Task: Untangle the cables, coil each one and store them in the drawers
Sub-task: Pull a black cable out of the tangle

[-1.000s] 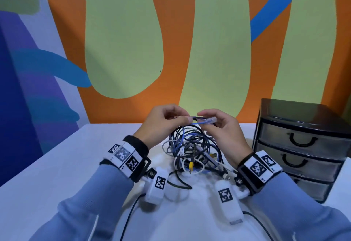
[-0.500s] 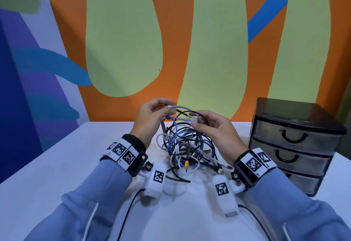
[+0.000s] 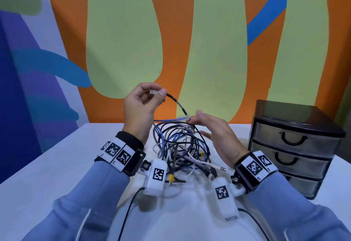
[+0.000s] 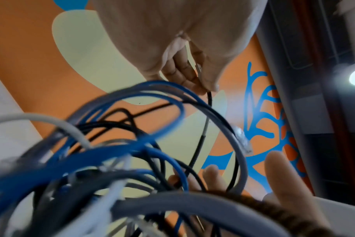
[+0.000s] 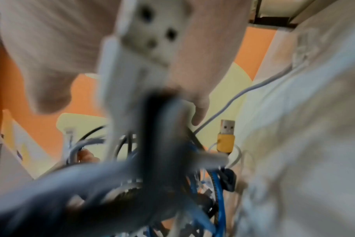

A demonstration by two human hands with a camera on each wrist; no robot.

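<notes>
A tangle of blue, black, grey and white cables (image 3: 180, 145) lies on the white table between my hands. My left hand (image 3: 159, 94) is raised above it and pinches the small USB plug (image 3: 153, 92) of a black braided cable (image 3: 179, 105), which runs down into the tangle. The left wrist view shows the same pinch, left hand (image 4: 205, 86) on the black cable (image 4: 209, 99). My right hand (image 3: 204, 124) hovers at the tangle's right with its fingers spread and holds nothing. A blue cable's clear plug (image 3: 185, 118) sticks out just beside the thumb. The right wrist view is blurred.
A dark three-drawer unit (image 3: 292, 145) stands at the right, all drawers closed. A yellow plug (image 3: 171, 177) and a white USB plug (image 3: 221, 168) poke out at the tangle's near side. The painted wall runs along the table's far edge.
My left hand has risen up and left, drawing the black cable's plug out of the tangle. My right hand has let go of the clear plug and opened.
</notes>
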